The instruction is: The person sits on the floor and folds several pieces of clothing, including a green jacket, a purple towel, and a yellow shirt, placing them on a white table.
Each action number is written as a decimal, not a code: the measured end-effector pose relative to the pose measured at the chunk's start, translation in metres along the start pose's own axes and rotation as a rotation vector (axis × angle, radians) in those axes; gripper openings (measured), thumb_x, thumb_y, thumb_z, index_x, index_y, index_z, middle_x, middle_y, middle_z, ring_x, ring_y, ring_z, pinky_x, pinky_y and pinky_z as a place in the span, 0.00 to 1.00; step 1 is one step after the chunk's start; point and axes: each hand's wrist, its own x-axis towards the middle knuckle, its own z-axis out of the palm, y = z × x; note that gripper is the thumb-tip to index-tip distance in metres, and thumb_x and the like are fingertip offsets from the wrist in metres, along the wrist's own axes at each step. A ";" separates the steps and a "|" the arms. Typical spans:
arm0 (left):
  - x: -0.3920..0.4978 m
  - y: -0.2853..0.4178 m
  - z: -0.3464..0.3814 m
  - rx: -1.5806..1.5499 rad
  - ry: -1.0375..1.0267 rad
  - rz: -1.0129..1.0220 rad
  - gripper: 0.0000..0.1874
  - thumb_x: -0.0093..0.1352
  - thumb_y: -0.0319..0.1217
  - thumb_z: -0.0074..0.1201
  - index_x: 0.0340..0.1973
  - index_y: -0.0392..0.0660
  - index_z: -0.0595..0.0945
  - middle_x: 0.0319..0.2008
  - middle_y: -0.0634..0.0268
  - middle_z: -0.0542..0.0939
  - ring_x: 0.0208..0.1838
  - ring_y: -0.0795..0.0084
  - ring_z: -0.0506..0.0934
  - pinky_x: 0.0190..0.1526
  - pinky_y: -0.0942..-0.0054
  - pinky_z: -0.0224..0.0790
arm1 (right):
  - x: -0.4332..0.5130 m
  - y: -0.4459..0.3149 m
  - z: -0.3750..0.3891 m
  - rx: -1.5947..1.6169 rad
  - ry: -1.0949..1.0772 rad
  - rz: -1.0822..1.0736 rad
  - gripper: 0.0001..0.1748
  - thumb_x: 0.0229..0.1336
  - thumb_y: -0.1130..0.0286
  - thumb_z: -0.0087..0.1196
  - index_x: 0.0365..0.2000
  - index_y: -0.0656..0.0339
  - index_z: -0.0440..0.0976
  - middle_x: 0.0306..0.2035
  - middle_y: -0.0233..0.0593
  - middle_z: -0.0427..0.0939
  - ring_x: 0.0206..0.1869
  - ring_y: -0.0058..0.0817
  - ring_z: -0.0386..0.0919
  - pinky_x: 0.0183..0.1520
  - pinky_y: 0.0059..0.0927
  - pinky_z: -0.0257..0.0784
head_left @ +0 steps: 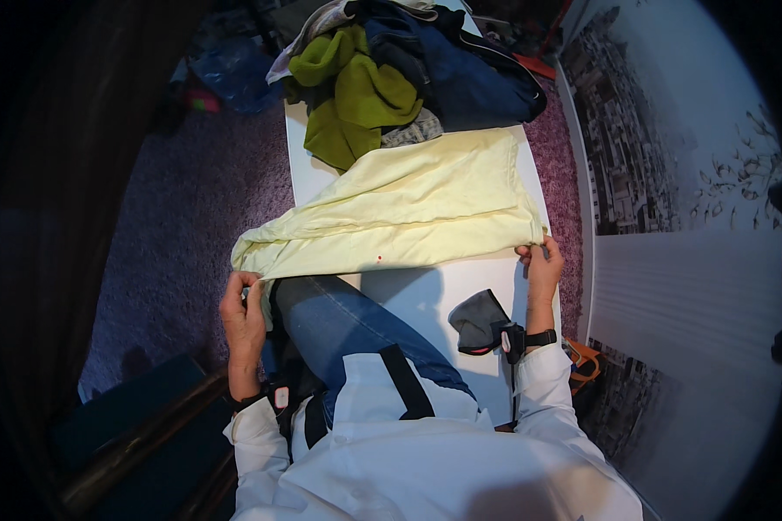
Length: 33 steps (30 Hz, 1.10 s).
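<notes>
A pale yellow garment (417,202) lies stretched crosswise before me, folded lengthwise, with a small red spot near its closest edge. My left hand (242,319) pinches its left near corner between thumb and fingers, beyond the edge of the white table. At the opposite end, my right hand (542,264) grips the near right corner over the table's right side. Part of the cloth hangs down behind my left hand. The garment's far side reaches close to a heap of clothes.
On the white table (404,286), a grey cloth piece (479,322) with dark edging lies by my right wrist. Behind the garment, the heap holds an olive-green garment (371,91) and a navy jacket (476,78). A wall (665,280) stands to the right; purple carpet (195,215) lies left.
</notes>
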 end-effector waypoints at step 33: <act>-0.011 -0.003 -0.001 0.232 -0.213 -0.027 0.11 0.62 0.27 0.69 0.34 0.39 0.80 0.21 0.59 0.75 0.25 0.67 0.72 0.31 0.66 0.65 | 0.050 -0.036 0.036 -1.004 -0.033 -0.655 0.21 0.58 0.75 0.66 0.52 0.47 0.81 0.48 0.40 0.76 0.55 0.45 0.74 0.60 0.49 0.67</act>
